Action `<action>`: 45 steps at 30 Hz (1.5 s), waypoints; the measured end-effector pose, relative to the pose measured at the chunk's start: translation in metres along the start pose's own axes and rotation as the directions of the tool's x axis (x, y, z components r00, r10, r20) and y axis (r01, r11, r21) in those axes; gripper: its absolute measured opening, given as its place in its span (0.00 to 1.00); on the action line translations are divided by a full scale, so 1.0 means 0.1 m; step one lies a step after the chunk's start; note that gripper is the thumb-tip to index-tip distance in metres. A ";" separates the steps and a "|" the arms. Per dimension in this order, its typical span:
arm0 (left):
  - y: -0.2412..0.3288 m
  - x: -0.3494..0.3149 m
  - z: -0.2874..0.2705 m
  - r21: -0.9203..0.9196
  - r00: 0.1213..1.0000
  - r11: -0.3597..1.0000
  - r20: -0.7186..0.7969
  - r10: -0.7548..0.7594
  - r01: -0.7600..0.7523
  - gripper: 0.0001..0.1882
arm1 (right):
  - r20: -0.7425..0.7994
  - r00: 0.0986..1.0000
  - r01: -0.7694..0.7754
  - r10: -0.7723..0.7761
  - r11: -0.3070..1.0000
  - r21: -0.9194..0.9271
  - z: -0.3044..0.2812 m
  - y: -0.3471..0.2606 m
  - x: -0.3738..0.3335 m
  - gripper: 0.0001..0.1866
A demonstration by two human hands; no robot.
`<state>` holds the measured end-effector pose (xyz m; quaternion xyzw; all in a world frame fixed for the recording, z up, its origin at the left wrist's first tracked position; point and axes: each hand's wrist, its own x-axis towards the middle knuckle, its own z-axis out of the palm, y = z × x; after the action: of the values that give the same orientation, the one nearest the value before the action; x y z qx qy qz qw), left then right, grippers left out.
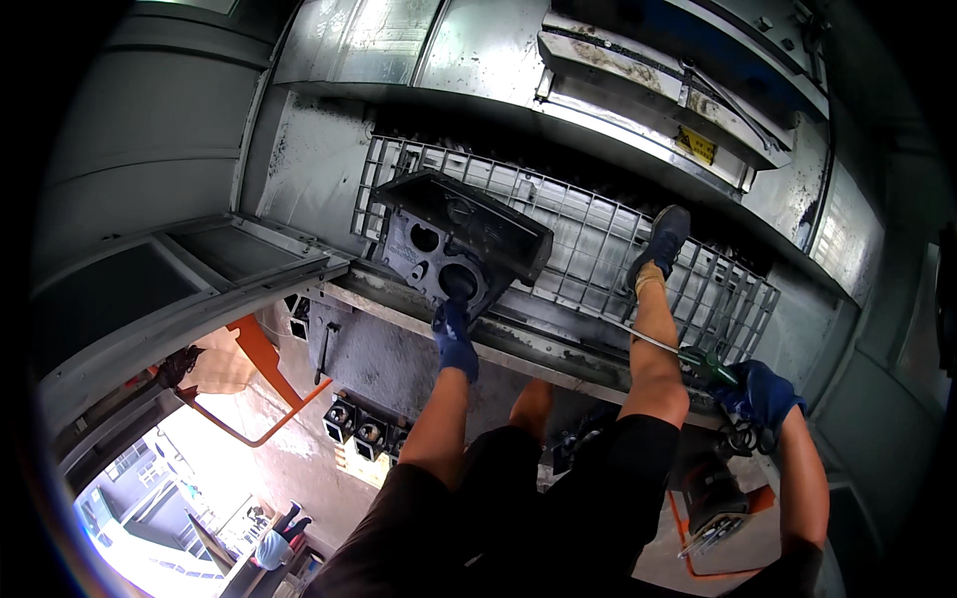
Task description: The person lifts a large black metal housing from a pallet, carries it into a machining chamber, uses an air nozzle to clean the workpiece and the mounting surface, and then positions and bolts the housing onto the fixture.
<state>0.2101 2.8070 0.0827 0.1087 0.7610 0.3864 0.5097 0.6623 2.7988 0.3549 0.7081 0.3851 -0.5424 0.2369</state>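
Casting (444,257), grey and blocky with round openings in its face, sits tilted left of centre in the frame, at the left part of the metal grate (588,249), a dark, box-like section along its upper right. My left hand (455,341), gloved in blue, is on it: fingers curled at its lower edge by the lower opening, gripping. Over at the right of the frame, my right hand (760,397), also blue-gloved, is wrapped round a green-handled tool (712,368), whose long thin rod runs leftward across my bare shin (653,311). A dark shoe (666,237) is planted on the bars. Lower left, a bent orange bar (289,419); upper right, a wrench (735,108) above a yellow label (695,145).
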 end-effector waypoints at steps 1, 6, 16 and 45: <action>-0.11 -0.11 0.10 -0.040 0.997 0.999 0.072 -0.008 0.011 0.19 | -0.072 0.997 0.028 -0.028 1.000 0.012 -0.01 0.09 -0.16 0.19; 0.14 -0.79 -0.67 0.155 0.994 0.982 0.018 -0.111 0.107 0.20 | -0.125 0.921 0.362 -0.370 0.928 -0.086 0.15 -0.51 0.24 0.17; -0.24 -1.32 -1.33 0.285 0.959 0.948 0.201 -0.202 0.140 0.16 | -0.264 0.795 0.524 -0.545 0.838 -0.151 0.15 -2.05 0.96 0.16; -0.40 -1.41 -0.66 0.214 0.938 0.947 0.202 -0.283 0.240 0.17 | -0.038 0.906 0.423 -0.421 0.905 0.050 0.25 -2.23 1.10 0.22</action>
<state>0.2268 2.6695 0.1637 0.0974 0.7373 0.2269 0.6289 0.4814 2.9436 0.2615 0.6215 0.5167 -0.5822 0.0886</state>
